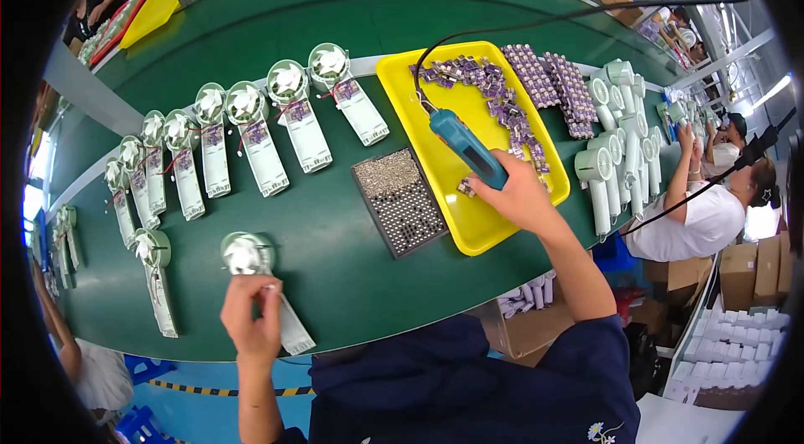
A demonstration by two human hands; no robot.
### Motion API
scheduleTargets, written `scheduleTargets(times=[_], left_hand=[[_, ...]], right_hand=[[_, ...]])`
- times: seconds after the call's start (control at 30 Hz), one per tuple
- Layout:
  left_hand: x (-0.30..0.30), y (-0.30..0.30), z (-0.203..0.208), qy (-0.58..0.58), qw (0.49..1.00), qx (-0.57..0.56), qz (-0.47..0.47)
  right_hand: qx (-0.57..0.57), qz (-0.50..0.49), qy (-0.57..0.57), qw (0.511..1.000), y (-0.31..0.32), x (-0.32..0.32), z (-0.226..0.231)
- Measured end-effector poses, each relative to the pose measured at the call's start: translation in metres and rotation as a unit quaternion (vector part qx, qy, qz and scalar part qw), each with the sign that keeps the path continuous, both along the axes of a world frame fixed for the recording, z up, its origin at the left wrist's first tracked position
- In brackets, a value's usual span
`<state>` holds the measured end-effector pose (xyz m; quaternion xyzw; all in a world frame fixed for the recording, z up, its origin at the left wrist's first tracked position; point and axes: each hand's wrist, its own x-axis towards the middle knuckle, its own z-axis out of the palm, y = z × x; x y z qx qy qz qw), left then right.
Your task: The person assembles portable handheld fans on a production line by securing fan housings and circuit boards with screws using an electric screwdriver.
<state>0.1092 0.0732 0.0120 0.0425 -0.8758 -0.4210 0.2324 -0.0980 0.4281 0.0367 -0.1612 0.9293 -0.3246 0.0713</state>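
My left hand point(253, 320) is closed over the handle of a pale green handheld fan shell point(289, 327) near the table's front edge. White blades show in its round head; what the fingertips pinch is hidden. My right hand point(521, 193) grips a teal electric screwdriver point(459, 139), tilted over the yellow tray point(469, 230). A small purple circuit board point(466, 187) is at that hand's fingertips; whether they hold it cannot be told. More purple circuit boards point(512, 119) lie scattered along the tray's far and right parts. Beside the tray stands a black screw holder point(400, 201) full of small screws.
Several open fan shells point(297, 134) with boards and wires line the table's far left, and another fan shell point(159, 285) lies nearer. Board panels point(548, 84) and stacked white fan bodies point(620, 151) sit right of the tray. A black cable point(536, 21) arches overhead. Co-workers sit at right.
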Motion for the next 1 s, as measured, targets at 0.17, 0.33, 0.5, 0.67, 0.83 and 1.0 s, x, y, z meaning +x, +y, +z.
scheduleTargets(times=[0.17,0.33,0.5,0.67,0.83,1.0], left_hand=[[-0.015,0.035,-0.003,0.059,0.998,-0.001,-0.021],[-0.011,0.044,-0.004,0.004,0.995,0.071,0.072],[-0.007,0.036,-0.011,-0.004,0.994,0.082,0.074],[-0.006,0.035,-0.017,-0.032,0.975,0.201,0.086],[-0.003,0.029,-0.019,-0.028,0.974,0.195,0.112],[-0.004,0.030,-0.022,-0.032,0.974,0.200,0.104]], right_hand=[[0.091,-0.063,0.132,0.985,-0.011,0.010,-0.001],[0.041,-0.060,0.076,0.994,-0.019,0.023,-0.001],[0.077,-0.078,0.075,0.991,-0.030,0.016,-0.016],[0.021,-0.083,0.053,0.995,-0.032,0.017,-0.001],[-0.055,-0.077,0.047,0.994,-0.052,0.036,0.013],[-0.212,0.040,-0.162,0.963,-0.123,0.112,0.031]])
